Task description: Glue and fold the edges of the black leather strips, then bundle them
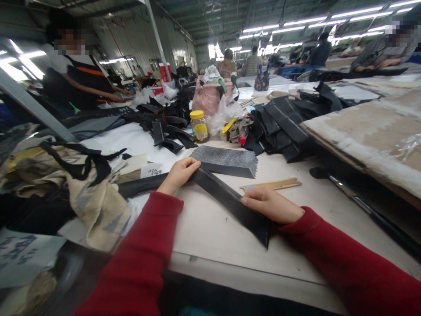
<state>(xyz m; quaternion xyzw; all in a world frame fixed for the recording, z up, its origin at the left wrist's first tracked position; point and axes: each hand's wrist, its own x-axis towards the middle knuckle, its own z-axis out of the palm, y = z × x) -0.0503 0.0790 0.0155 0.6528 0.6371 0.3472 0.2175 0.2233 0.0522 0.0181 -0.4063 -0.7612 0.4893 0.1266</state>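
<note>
A long black fabric strip [226,197] lies slanted across the white table [210,232] in front of me. My left hand [178,174] rests with curled fingers on the strip's far end. My right hand [271,204] is closed on its near end, the fingers pressed on top of it. Both my sleeves are red. Just beyond the strip sits a stack of grey fabric pieces [226,160] with a zigzag right edge. A flat wooden ruler [271,184] lies right of my hands.
A yellow-lidded jar [199,126] stands behind the grey stack amid piles of black fabric pieces [279,125]. Beige and black cloth [82,188] is heaped at my left. Boards [371,131] cover the right side. A person [74,74] works across the table at far left; others are farther back.
</note>
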